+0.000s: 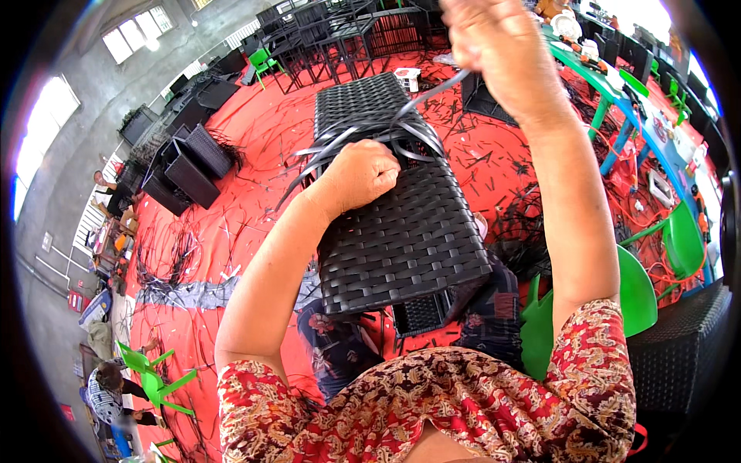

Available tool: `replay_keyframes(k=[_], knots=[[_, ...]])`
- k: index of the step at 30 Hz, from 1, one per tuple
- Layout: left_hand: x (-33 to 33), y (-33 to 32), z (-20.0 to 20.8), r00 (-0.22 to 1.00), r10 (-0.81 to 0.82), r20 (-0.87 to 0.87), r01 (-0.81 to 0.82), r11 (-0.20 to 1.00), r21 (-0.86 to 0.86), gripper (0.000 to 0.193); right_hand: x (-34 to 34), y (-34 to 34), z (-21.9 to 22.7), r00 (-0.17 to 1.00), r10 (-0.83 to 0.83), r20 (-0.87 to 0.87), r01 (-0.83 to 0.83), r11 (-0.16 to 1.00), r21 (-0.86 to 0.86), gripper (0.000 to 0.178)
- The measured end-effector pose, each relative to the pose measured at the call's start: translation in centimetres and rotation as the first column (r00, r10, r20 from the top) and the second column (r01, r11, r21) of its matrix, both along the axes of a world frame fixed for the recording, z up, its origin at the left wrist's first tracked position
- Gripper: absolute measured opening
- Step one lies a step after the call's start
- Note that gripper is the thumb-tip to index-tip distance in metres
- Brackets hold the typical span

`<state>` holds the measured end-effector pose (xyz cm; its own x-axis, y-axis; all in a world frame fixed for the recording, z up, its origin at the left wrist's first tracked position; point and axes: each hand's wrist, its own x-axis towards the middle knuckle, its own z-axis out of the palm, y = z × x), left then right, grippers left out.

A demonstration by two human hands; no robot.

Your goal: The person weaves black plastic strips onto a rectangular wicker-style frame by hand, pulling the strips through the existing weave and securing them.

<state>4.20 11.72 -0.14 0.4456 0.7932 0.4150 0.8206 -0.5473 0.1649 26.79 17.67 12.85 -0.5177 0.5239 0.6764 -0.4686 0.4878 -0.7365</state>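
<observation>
A long black woven wicker furniture piece point(397, 247) lies across in front of me, over my knees. Loose flat black plastic strips point(421, 137) fan out from its middle, some hanging off its left side. My left hand point(359, 176) is closed in a fist against the weave, right beside these strips; whatever its fingers pinch is hidden. Raised high at the upper right, my right hand point(502, 54) is slightly blurred. One grey-black strip point(431, 94) runs taut from the weave up to its closed fingers.
Cut strip pieces litter the red floor covering point(262, 166). Woven black parts point(189, 166) stand at left, with stacked frames point(324, 31) behind. Green chairs point(637, 285) and a long table point(610, 91) are at right. Another person point(116, 397) sits at lower left.
</observation>
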Motion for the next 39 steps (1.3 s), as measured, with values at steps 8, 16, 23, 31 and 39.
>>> replay_keyframes(k=[8, 16, 23, 31, 39], knots=[[-1.3, 0.9, -2.5, 0.967, 0.109, 0.229, -0.064, 0.978, -0.197, 0.023, -2.0, 2.8, -4.1, 0.951, -0.078, 0.3, -0.054, 0.911, 0.408, 0.012], [-0.4, 0.8, -0.4, 0.961, 0.245, 0.131, -0.174, 0.897, -0.406, 0.027, 1.3, 1.2, -2.3, 0.904, 0.03, 0.426, -0.107, 0.982, 0.158, 0.021], [-0.5, 0.9, -0.8, 0.974, 0.211, -0.088, -0.228, 0.919, -0.321, 0.03, 3.1, 0.9, -1.7, 0.882, 0.197, 0.428, -0.18, 0.98, -0.081, 0.034], [-0.7, 0.5, -1.0, 0.944, 0.221, 0.244, -0.13, 0.932, -0.34, 0.029, 0.3, 2.1, -7.5, 0.703, -0.169, 0.691, -0.069, 0.95, 0.303, 0.017], [-0.5, 0.4, -1.8, 0.825, 0.354, 0.441, -0.087, 0.85, -0.52, 0.036, 1.1, 3.6, -8.0, 0.615, -0.314, 0.723, 0.066, 0.934, 0.35, 0.015]])
